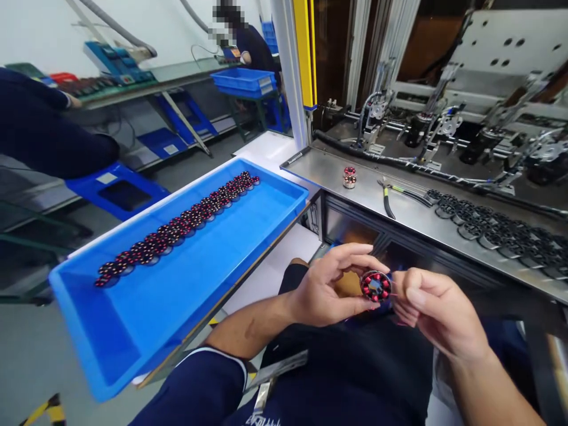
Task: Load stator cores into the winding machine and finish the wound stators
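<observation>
My left hand [328,287] pinches a wound motor stator [376,286] by its rim, between thumb and fingers. The stator is a small ring with red coils around a hollow centre, held above my lap. Close at its right side, my right hand [432,305] is closed, thumb against fingers, on a thin reddish wire [394,294] that runs to the stator. On the metal ledge ahead, two more stators [349,178] stand close together. Pliers with black and yellow-green handles [394,192] lie to their right.
A long blue tray [213,272] at my left holds a row of many wound stators [177,231]. Dark unwound cores [497,228] crowd the ledge at right. A machine with metal arms [444,124] stands behind it. Two people sit at benches on the far left.
</observation>
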Motion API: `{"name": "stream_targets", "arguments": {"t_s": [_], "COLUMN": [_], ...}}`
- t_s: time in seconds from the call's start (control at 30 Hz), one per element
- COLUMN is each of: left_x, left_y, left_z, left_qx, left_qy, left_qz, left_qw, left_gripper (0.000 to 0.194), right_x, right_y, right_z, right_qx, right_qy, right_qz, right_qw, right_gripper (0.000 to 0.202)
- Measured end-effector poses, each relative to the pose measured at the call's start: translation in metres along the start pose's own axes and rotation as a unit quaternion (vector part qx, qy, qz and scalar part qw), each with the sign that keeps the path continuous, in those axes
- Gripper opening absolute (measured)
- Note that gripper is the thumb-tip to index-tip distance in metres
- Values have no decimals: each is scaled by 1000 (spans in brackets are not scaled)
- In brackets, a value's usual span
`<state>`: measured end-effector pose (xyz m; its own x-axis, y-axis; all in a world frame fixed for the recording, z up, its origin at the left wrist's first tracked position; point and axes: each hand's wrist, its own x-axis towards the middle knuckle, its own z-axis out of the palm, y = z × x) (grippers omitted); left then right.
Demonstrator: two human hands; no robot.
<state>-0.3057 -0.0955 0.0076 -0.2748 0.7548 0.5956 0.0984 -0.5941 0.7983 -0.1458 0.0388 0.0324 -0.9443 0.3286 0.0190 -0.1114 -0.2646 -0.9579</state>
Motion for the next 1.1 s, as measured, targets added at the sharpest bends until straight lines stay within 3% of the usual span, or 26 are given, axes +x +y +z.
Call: {"name": "stream_targets", "arguments": {"t_s": [0.1, 0.2, 0.3, 0.4, 0.5, 0.63, 0.77, 0.97, 1.03, 1.1], "left_x": [-2, -3, -1, 2, 4, 4, 1, -5, -7, -8], "left_y": [0, -3, -9, -15, -17, -18, -19, -18, -17, -14], "left_z": [2, 1, 0, 2, 5, 4, 0, -2, -2, -1], "left_qx": [-42, 35, 176, 245, 258, 264, 226, 44, 9, -15], "left_qy": [-1, 24, 41, 51, 66, 76, 82, 49, 24, -12], "left_qz": [-22, 17, 105, 190, 203, 209, 169, 41, 22, 7], "left_qw": [999, 999, 978, 949, 942, 939, 956, 997, 999, 1000], "left_gripper": [74, 74, 74, 76, 77, 71, 72, 75, 73, 72], "right_x": [-11, -21, -29, -32, -25, -14, -23, -46, -42, -34], "right_y": [7, 27, 49, 63, 64, 55, 52, 49, 40, 27], "right_z": [-26, -31, -8, 23, 42, 48, 41, 10, -1, -7], "right_qx": [43, 14, 0, 44, 88, 122, 118, 7, -36, -51], "right_qy": [-54, -14, 47, 94, 143, 182, 158, 63, 35, 46], "right_qz": [-3, -20, -13, 11, 34, 47, 61, 29, 27, 11], "right_qw": [998, 1000, 999, 995, 985, 975, 978, 998, 998, 998], "right_gripper": [32, 26, 20, 23, 18, 18, 12, 7, 12, 25]}}
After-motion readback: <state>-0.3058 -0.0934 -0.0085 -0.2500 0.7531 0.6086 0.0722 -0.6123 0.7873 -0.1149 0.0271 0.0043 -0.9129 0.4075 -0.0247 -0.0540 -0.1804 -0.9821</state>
